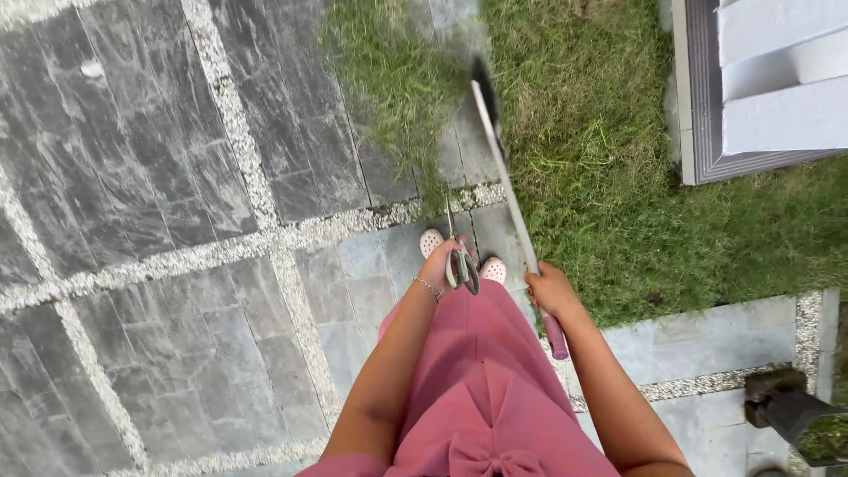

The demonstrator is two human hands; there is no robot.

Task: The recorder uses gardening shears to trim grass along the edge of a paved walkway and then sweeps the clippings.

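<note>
While the left hand (pixel 439 262) grips one pair of scissors (pixel 460 262), the right hand (pixel 551 290) clasps one long-handled broom (pixel 511 199).

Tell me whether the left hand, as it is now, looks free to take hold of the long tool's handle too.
Probably not. The left hand is closed around a pair of scissors, so its fingers are taken up. The long tool's handle lies close by, gripped near its pink end by the right hand, with nothing between.

Your long-handled tool (pixel 508 185) blurs at its far dark head, so its kind stays unclear. Your right hand (pixel 552 291) hides part of the handle. The dark post (pixel 786 411) is cut off at the right edge.
</note>
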